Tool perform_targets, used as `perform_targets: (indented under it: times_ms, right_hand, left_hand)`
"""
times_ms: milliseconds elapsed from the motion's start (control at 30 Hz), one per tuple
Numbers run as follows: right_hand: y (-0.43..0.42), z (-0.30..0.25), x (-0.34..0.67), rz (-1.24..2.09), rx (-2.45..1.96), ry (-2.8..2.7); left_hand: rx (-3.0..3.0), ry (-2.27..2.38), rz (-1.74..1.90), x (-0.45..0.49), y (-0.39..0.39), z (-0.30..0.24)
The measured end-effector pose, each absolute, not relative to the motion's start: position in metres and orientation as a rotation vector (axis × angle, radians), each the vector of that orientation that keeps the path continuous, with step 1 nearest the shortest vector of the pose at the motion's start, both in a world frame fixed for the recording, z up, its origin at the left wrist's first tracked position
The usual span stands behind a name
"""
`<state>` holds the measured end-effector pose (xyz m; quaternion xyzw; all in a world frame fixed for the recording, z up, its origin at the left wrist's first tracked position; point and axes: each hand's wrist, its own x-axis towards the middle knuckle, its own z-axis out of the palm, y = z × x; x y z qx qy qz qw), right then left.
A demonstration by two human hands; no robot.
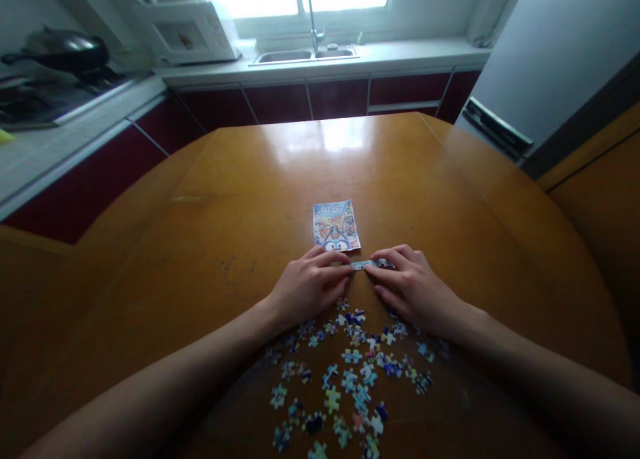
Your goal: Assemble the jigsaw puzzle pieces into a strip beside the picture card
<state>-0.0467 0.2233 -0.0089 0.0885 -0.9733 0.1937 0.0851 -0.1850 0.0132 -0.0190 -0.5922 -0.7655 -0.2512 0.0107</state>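
Note:
Both my hands rest on a wooden table (250, 199), fingertips meeting over a short strip of joined puzzle pieces (369, 264). My left hand (311, 286) lies with fingers curled, its tips pressing the strip's left end. My right hand (414, 287) pinches the strip's right end. Just beyond the strip lies a small colourful picture card (337, 225), flat on the table. Several loose puzzle pieces (350, 372) are scattered on the table between my forearms, close to me.
Behind the table runs a kitchen counter with a sink and tap (305, 54), a microwave (187, 32) and a wok on a stove (65, 49) at the left. A grey fridge (550, 59) stands at the right.

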Motion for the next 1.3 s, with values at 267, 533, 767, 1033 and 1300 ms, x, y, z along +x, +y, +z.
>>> perform_targets:
  times_ms: [267,533,767,1033,1300]
  right_hand:
    - [0.2229,-0.009,-0.047,0.545,0.282,-2.877]
    - [0.2206,-0.0086,-0.0476,0.578,0.297,-2.868]
    - [0.2196,-0.008,-0.0472,0.557,0.298,-2.882]
    - [0.219,-0.0093,-0.0467,0.549,0.295,-2.881]
    - [0.2185,-0.0058,-0.0477,0.874,0.18,-2.681]
  left_hand:
    - [-1.94,-2.368,-0.574,-0.1823,0.011,-0.0132]
    - [-1.942,-2.381,-0.69,-0.1832,0.0118,-0.0138]
    - [-1.953,-2.377,-0.656,-0.1834,0.0128,-0.0169]
    - [-1.926,-2.442,-0.729,-0.1832,0.0145,-0.0165]
    - [-1.724,-2.486,-1.278,-0.1867,0.0124,-0.0114]
